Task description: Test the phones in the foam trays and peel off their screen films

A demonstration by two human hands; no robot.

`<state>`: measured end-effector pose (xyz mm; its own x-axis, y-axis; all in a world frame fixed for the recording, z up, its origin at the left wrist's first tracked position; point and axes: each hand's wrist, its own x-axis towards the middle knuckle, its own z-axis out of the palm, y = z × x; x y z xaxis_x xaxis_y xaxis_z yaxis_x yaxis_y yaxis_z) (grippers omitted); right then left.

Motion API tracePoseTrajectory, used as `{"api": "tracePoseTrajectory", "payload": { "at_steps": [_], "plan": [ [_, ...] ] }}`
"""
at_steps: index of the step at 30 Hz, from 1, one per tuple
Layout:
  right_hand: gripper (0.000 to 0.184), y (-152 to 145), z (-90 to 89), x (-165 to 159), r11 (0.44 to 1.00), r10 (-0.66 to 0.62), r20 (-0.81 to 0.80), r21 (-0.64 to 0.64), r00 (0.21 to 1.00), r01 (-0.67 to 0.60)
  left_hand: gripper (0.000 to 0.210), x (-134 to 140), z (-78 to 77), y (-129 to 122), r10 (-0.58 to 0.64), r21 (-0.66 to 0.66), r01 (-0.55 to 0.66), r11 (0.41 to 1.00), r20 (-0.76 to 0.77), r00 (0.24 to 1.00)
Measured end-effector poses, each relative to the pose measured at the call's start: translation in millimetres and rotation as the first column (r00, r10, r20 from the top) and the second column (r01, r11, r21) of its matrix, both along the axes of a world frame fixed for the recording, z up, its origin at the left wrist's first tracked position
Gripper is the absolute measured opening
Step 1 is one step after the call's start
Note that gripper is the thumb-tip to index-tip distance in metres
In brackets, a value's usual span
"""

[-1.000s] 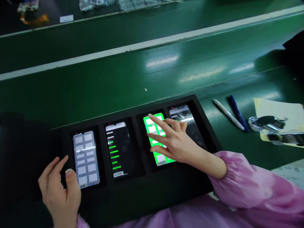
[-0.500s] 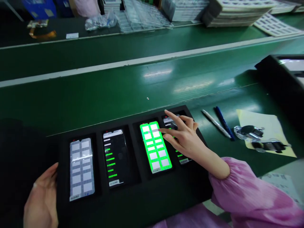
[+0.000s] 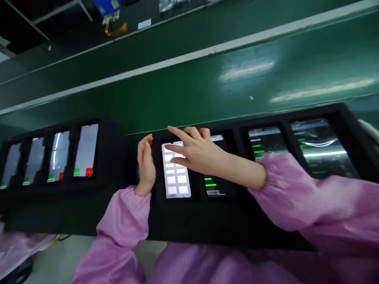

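Note:
A black tray lies along the green bench with several smartphones in its slots. My right hand is over the leftmost phone, fingers spread, a fingertip at the upper left of its lit screen, which shows white blocks on grey. Upright at the tray's left end is my left hand, fingers extended and holding nothing. Under my right forearm, a second phone with green text lines is partly hidden. A third phone and a glare-streaked fourth phone sit farther right, partly behind my sleeve.
Another black tray at left holds several phones with green and red screen corners. A white strip crosses the green bench. Behind it lie an orange flex cable and a white card. Pink fabric shows at lower left.
The view has swung left, bringing the other tray in. My right hand has moved from the third phone to the leftmost, whose screen is now brighter. My left hand remains at the tray's left end.

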<state>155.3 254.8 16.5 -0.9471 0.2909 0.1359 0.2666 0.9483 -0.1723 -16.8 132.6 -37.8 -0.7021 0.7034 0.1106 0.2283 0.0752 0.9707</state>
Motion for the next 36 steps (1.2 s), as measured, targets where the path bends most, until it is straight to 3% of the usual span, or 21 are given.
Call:
{"api": "tracePoseTrajectory", "payload": {
  "at_steps": [2,4,12,19,28,36],
  "plan": [
    [0.041,4,-5.5,-21,0.999,0.024,0.028,-0.026,0.999,-0.023,0.045,1,-7.6,5,-0.007,0.052,0.006,0.999,0.025,1.000],
    [0.040,12,-8.3,-22,0.999,0.016,0.027,-0.037,1.000,-0.015,0.044,3,-11.8,2,-0.026,0.074,0.022,0.997,0.051,0.998],
    [0.040,37,-6.9,34,0.998,-0.061,-0.001,-0.021,0.998,0.061,0.044,5,-7.1,-5,-0.041,0.084,0.037,0.996,0.053,0.998],
    [0.040,17,-0.1,26,0.998,0.029,-0.086,0.066,0.996,-0.023,0.042,7,-5.1,-3,-0.035,0.088,0.033,0.996,0.015,0.999],
    [0.042,16,-6.7,15,0.996,-0.085,-0.051,0.031,0.995,0.086,0.043,5,-3.1,-3,-0.041,0.082,0.043,0.996,-0.028,0.999],
    [0.044,-12,-8.6,44,0.991,0.079,-0.096,0.116,0.992,-0.067,0.041,3,-3.7,-4,-0.061,0.076,0.069,0.995,-0.099,0.993]
  ]
}}
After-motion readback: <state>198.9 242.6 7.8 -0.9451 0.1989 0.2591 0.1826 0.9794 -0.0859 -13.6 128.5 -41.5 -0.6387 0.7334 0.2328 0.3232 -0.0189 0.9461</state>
